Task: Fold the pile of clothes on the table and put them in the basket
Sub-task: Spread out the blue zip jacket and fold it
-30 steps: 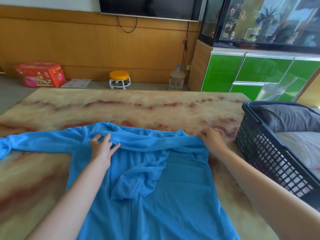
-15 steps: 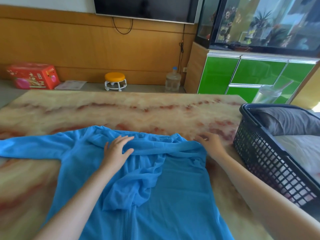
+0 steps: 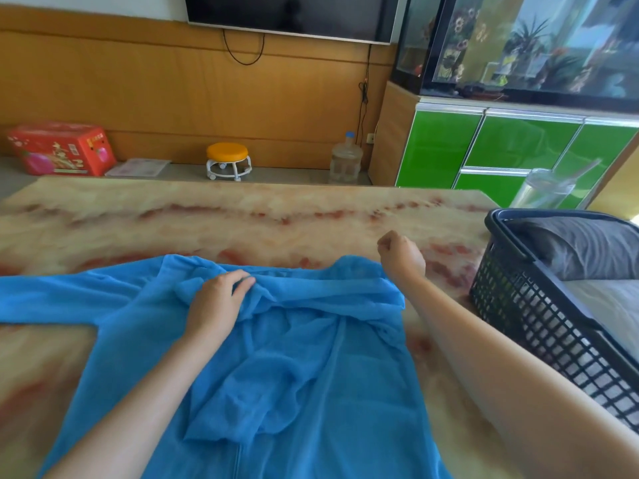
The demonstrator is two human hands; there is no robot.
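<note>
A blue jacket [image 3: 311, 392] lies spread on the marble worktop [image 3: 242, 216], one sleeve stretched out to the left and its collar end bunched up. The left hand [image 3: 214, 299] rests on that bunched cloth, fingers lightly bent over it. The right hand [image 3: 403, 255] is curled into an empty fist just beside the jacket's right shoulder. At the right edge stands a dark basket [image 3: 539, 305] holding folded grey [image 3: 587, 247] and white clothes.
</note>
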